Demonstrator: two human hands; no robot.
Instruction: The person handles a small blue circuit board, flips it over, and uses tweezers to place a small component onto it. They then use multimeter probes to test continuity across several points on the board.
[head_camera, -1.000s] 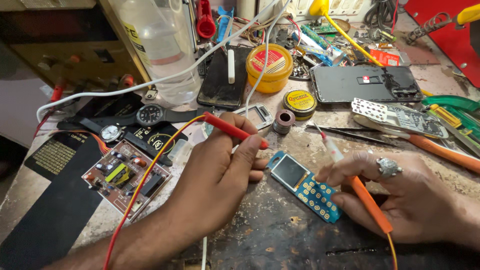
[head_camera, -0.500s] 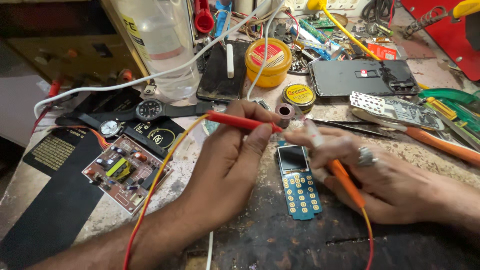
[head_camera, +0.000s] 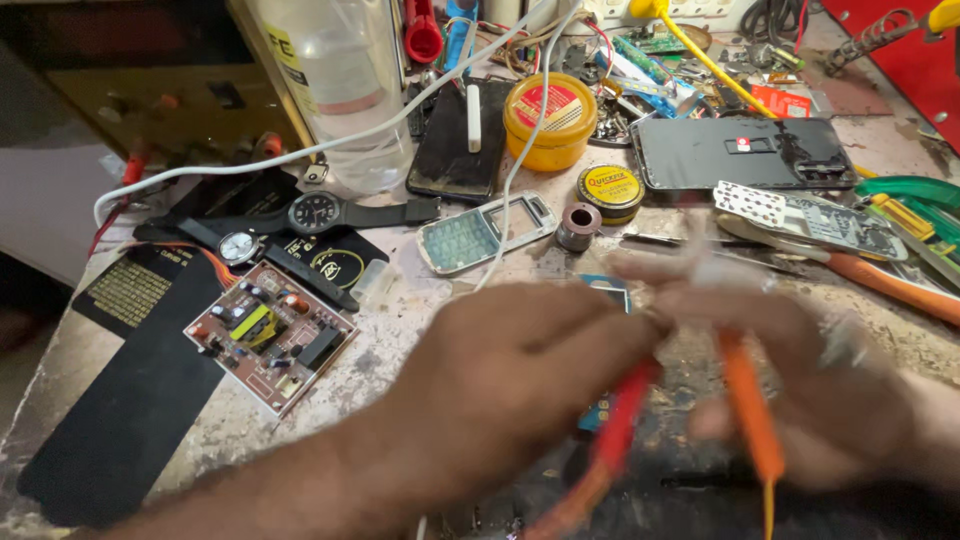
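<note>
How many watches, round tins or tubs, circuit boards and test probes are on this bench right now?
Wristwatches: 2, a black one and a silver-faced one
Round containers: 2, a yellow tub and a small flat tin
Bare circuit boards: 1, reddish-brown
Test probes: 2, a red probe at the left hand, an orange probe at the right hand, both blurred
Total: 7

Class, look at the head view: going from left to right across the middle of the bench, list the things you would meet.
Brown circuit board → black wristwatch → silver phone front cover → small solder spool → round yellow-lidded tin → white keypad sheet.
</note>
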